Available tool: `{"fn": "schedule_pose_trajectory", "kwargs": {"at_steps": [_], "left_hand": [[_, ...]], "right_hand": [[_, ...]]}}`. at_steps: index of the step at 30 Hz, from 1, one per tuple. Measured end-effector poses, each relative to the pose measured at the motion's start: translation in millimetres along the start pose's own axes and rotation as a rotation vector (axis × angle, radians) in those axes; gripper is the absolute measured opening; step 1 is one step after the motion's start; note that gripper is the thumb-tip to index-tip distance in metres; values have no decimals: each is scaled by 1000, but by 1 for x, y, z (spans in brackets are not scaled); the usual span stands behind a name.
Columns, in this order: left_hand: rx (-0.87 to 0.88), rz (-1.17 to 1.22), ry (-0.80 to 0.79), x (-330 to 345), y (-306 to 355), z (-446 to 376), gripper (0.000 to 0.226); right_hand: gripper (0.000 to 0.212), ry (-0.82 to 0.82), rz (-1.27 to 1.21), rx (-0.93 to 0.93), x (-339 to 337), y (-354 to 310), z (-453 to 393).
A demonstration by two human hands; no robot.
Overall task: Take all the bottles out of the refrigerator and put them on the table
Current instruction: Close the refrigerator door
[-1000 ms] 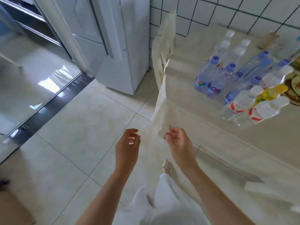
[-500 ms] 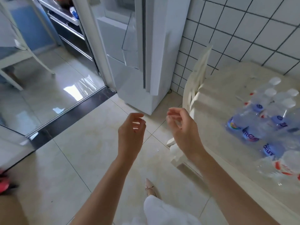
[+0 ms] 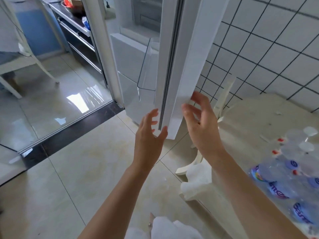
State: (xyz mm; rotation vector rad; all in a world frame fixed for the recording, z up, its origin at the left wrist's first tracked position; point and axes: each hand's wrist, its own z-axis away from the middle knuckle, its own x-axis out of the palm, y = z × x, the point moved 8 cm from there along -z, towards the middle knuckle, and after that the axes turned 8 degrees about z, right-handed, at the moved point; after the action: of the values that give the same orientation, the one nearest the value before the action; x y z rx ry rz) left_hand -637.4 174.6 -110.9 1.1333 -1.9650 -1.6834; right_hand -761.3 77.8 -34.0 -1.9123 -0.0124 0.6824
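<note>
The white refrigerator door (image 3: pixel 174 66) stands open, its edge turned toward me, and a clear door shelf (image 3: pixel 146 69) on its inner side looks bare. My left hand (image 3: pixel 148 140) is raised at the door's lower corner, fingers spread, thumb touching the edge. My right hand (image 3: pixel 202 128) is on the outer side, straight fingertips against the door face. Neither hand holds anything. Several clear bottles (image 3: pixel 293 178) with blue and white caps stand on the beige table (image 3: pixel 250 121) at the lower right. No bottle shows inside the refrigerator from here.
A white chair (image 3: pixel 222 104) stands between the table and the refrigerator, against the tiled wall (image 3: pixel 267 49). A dark threshold strip (image 3: pixel 69 133) and a sliding-door frame (image 3: pixel 103 49) border another room on the left. Tiled floor lies in front of me.
My view swung up from the table and floor to the refrigerator. Both hands rose and moved forward from mid-air to the edge of the open door.
</note>
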Motion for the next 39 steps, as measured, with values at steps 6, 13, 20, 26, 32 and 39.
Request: {"fn": "schedule_pose_trajectory", "kwargs": {"at_steps": [6,13,20,26,32,39], "left_hand": [[-26,103,-49,-12,-20,-20,54],[-56,218,-41,-80,-54,-61,49],[-103,239,-132,-158,-102,-133,48],[-102,294,-190,-207,-130,-199,48],[-130,324,-198,-237,-152,-264,47],[-149,313,-132,-265,-185,-350,43]], "right_hand": [[30,135,12,-46,27,-15,-6],[31,153,-72,-43,104,-52,-17],[36,186,-31,-1,203,-91,-46],[37,232,-8,14,275,-118,-88],[39,199,-32,65,327,-126,-136],[40,188,-1,-20,386,-131,-206]]}}
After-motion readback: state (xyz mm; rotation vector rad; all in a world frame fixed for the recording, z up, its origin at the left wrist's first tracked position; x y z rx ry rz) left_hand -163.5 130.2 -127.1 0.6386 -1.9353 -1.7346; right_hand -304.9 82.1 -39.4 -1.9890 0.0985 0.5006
